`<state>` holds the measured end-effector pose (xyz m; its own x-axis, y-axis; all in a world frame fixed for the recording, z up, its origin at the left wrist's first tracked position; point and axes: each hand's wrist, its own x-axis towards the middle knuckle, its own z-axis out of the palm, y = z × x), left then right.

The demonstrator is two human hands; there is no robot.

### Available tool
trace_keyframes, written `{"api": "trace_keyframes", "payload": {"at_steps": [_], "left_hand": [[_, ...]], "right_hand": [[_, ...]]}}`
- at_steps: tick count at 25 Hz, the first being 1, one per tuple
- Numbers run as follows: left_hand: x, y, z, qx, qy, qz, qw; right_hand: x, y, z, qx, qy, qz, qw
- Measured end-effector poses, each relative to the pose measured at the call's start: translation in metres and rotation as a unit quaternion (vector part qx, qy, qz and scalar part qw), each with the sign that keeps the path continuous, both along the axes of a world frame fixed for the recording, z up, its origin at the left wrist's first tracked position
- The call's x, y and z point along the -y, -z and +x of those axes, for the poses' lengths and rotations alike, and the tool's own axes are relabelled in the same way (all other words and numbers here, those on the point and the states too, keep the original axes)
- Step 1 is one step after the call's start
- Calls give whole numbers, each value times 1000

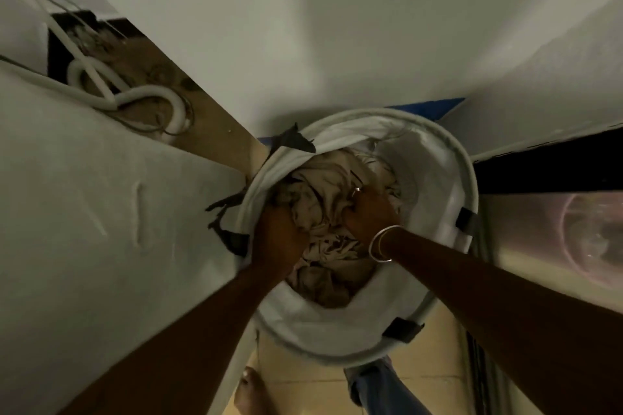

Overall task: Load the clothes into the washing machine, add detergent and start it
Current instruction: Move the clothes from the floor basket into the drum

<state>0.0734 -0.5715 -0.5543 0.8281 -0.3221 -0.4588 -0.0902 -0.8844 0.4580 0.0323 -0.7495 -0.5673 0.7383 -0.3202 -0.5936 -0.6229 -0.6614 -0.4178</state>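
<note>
Clothes (323, 209), pale and crumpled, lie heaped inside a round white laundry basket (438, 192) at the centre of view. The left hand (276, 239) digs in at the basket's 9 o'clock side, fingers curled down into the fabric. The right hand (365, 212), a bangle (379, 244) on its wrist, clutches a fold near the middle. A blurred round glass door (593, 236) shows at 3 o'clock, a coiled hose (158, 94) at 10 o'clock.

Your view is dim, soft and grey-green. Wide-angle bending warps the edges, your forearms (188, 330) sit in deep shadow, and pinkish glare blurs the right edge.
</note>
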Motion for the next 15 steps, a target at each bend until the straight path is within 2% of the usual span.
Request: {"api": "trace_keyframes", "payload": {"at_steps": [2, 5, 7, 10, 12, 15], "left_hand": [[15, -63, -1, 1, -31, -35, 999], [29, -146, 0, -8, -89, -68, 994], [30, -198, 0, 6, -102, -122, 987], [23, -278, 3, -22, -165, -186, 968], [11, -335, 6, -64, -222, -210, 950], [-6, -404, 6, -95, -239, -261, 931]], "right_hand": [[-11, -44, -12, 76, 131, 63, 987], [-23, -108, -33, 158, 238, 144, 948], [-30, -152, -43, 202, 285, 198, 916], [-42, -224, -54, 296, 260, 231, 889], [-51, -280, -60, 356, 203, 200, 890], [-67, -350, -64, 408, 69, 132, 901]]}}
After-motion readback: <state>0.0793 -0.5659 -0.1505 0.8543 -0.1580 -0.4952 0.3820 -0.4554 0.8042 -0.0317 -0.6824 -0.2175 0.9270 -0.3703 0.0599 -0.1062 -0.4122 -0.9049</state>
